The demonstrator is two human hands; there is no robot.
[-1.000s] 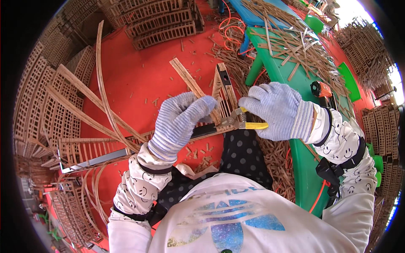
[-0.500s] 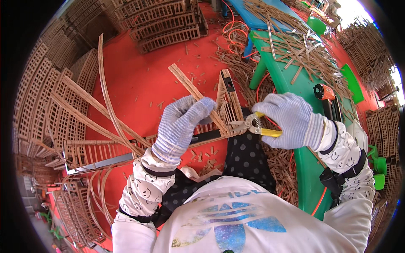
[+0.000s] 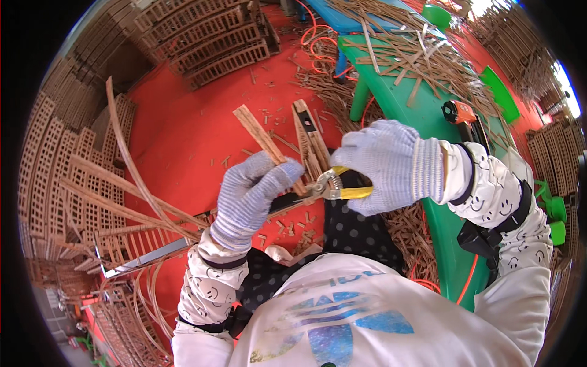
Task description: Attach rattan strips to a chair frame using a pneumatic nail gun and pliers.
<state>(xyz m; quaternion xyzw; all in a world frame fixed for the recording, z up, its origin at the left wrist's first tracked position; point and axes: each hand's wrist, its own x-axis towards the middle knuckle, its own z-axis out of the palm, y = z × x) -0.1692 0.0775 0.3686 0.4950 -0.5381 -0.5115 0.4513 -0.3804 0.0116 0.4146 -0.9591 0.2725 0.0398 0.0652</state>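
My left hand (image 3: 254,196), in a striped knit glove, pinches a flat wooden strip (image 3: 260,136) that slants up and away to the left. My right hand (image 3: 391,168), gloved alike, is closed on yellow-handled cutters (image 3: 330,185). The cutters' jaws are at the strip's near end; whether they bite into it I cannot tell. Under both hands lies a slatted wooden frame (image 3: 131,244), with a pale metal edge on its left part and a black fitting (image 3: 307,123) on its far arm. Long bent strips (image 3: 125,144) rise from the frame's left part.
On the right stands a green table (image 3: 400,107) with loose wooden strips (image 3: 422,61) and an orange-and-black tool (image 3: 461,113). Stacked wooden frames (image 3: 214,46) stand behind and at left. Offcuts and an orange hose (image 3: 315,43) lie on the red floor (image 3: 183,110).
My right hand and the cutters have moved left, closer to my left hand. My left hand has shifted slightly left and down with the strip. The whole view has also shifted a little.
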